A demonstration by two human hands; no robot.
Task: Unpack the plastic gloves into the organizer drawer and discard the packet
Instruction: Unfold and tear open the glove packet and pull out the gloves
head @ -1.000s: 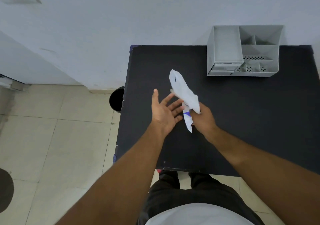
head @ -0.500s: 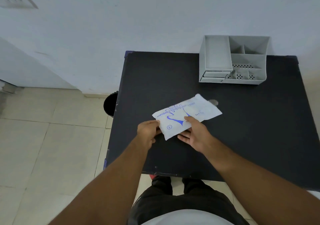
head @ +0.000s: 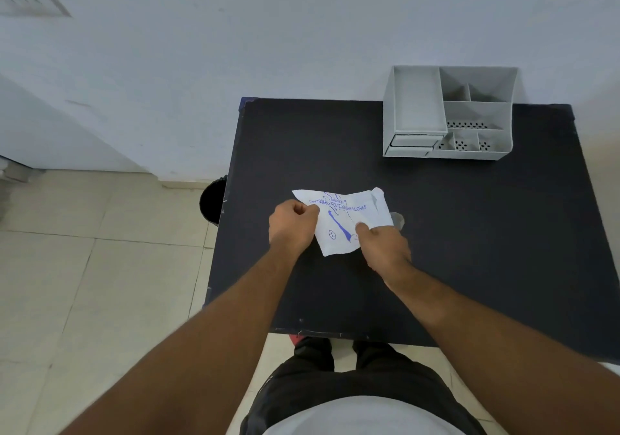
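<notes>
Since half a second ago the packet (head: 345, 221), pinched by the left hand (head: 291, 226) and right hand (head: 384, 247) above the counter (head: 469, 233), has crumpled; opening has probably begun, with the organizer (head: 449, 112) far right.

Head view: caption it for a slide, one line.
Both hands, left and right, grip the glove packet over the black table; organizer behind.
</notes>
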